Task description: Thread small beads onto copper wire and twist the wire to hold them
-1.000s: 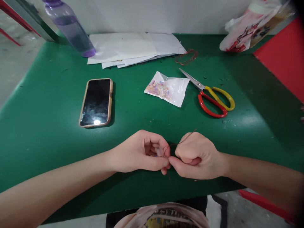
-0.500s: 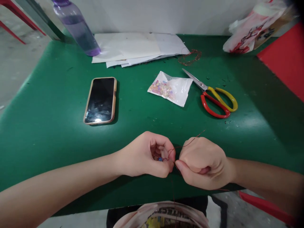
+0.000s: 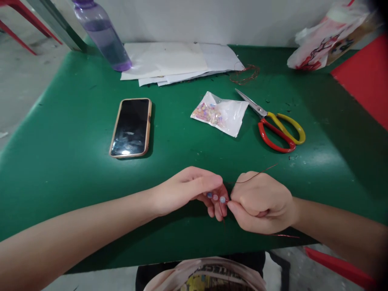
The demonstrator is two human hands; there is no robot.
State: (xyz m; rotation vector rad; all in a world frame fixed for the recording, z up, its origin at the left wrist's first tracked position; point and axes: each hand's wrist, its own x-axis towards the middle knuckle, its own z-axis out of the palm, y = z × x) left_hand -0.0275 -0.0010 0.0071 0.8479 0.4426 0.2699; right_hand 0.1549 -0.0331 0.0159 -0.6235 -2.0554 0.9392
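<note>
Three small beads (image 3: 215, 197), blue, pink and pale, show in a row on a thin reddish-brown cord between my hands. My left hand (image 3: 197, 188) supports the beaded cord on its curled fingers, its thumb raised and lying above the beads; the cord's left part is hidden under the palm. My right hand (image 3: 262, 204) is closed, thumb and forefinger pinching the cord just right of the pale bead. One loose cord end (image 3: 268, 168) sticks up over the right knuckles. Another strand (image 3: 285, 235) comes out below the right wrist, and one hangs by the left fingertips.
Ahead on the green table (image 3: 75, 133) lie a phone (image 3: 131, 127), a bead packet (image 3: 220, 114), red-and-yellow scissors (image 3: 273, 123) and a cord coil (image 3: 246, 74). White papers (image 3: 169, 60), a purple bottle (image 3: 104, 38) and a bagged drink cup (image 3: 324, 40) are at the back.
My left thumb has lifted off the fingertips and swung up, uncovering more beads. The left fingers have straightened somewhat. My right hand keeps its pinch. The view has shifted slightly.
</note>
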